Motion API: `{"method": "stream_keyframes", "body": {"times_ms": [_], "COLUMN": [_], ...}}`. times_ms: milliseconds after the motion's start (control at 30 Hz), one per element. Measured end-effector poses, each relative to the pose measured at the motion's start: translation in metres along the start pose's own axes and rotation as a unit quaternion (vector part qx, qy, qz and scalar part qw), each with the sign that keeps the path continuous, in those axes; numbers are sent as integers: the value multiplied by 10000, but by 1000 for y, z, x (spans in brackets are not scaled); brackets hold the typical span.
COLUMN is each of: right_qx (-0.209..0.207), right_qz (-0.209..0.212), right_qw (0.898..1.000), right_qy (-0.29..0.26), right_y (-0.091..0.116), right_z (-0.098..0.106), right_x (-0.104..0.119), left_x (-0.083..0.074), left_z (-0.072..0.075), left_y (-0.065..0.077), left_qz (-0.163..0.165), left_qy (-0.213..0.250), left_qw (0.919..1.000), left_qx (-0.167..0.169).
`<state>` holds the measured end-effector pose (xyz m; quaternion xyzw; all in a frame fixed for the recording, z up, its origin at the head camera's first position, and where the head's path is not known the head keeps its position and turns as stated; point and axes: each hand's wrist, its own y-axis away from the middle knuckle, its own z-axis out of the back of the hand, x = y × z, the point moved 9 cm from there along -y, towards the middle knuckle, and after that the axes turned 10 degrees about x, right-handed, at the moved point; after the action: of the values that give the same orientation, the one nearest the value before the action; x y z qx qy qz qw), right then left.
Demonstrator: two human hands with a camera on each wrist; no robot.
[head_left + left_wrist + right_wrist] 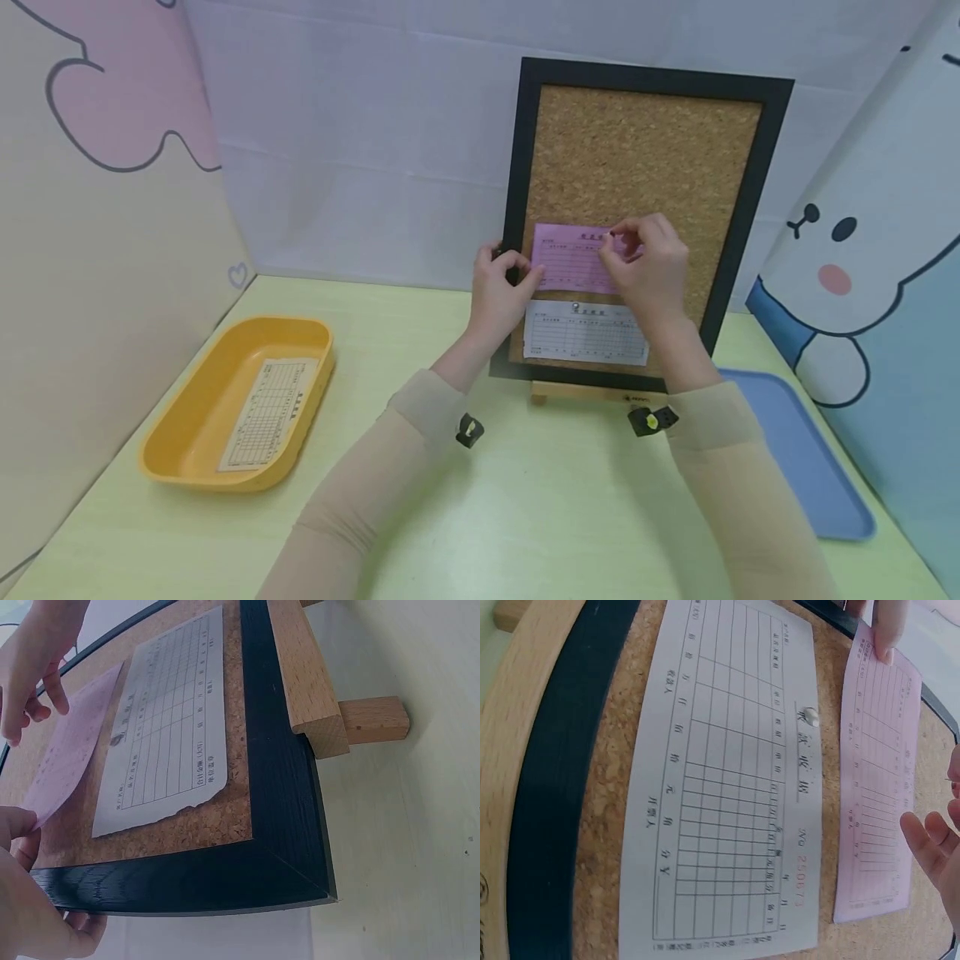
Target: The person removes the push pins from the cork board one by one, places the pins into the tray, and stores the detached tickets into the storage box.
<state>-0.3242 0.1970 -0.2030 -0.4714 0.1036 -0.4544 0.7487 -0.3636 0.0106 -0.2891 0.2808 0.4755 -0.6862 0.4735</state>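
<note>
Pink slip (pixel 573 258) held on cork board (pixel 645 158) by both hands.

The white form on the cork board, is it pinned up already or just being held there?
Pinned. The white form lies flat on the cork board with a pin head at its top edge, and neither hand touches it.

White slip (pixel 727 795) (pinned) beside pink slip (pixel 876 787)

A pink rectangular paper slip (pixel 573 257) printed with a form grid lies flat against the upright black-framed cork board (pixel 645 158), just above a pinned white paper form (pixel 585 333).
</note>
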Motion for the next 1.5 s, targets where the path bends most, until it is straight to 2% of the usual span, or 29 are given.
{"method": "stream_keyframes", "body": {"times_ms": [200,567,700,933,1067,1200,1500], "right_qx": [325,647,597,381,457,521,550], "right_qz": [50,167,266,629,726,712,844], "right_qw": [9993,9972,9973,9967,9955,9951,9936], "right_qy": [201,333,337,346,398,440,507], "right_y": [-1,2,2,2,5,8,14], "right_z": [5,24,34,52,60,69,87], "right_x": [6,15,22,32,34,35,38], "left_x": [-6,-17,-18,-22,-30,-41,-59], "left_z": [9,26,31,37,42,50,71], "left_y": [4,10,12,20,25,30,44], "left_qz": [20,-249,-316,-342,-566,-904,-1485], "left_qy": [-12,-281,-399,-563,-670,-927,-1593], "left_qw": [10000,9992,9985,9961,9942,9902,9757], "left_qx": [52,146,226,580,626,526,234]}}
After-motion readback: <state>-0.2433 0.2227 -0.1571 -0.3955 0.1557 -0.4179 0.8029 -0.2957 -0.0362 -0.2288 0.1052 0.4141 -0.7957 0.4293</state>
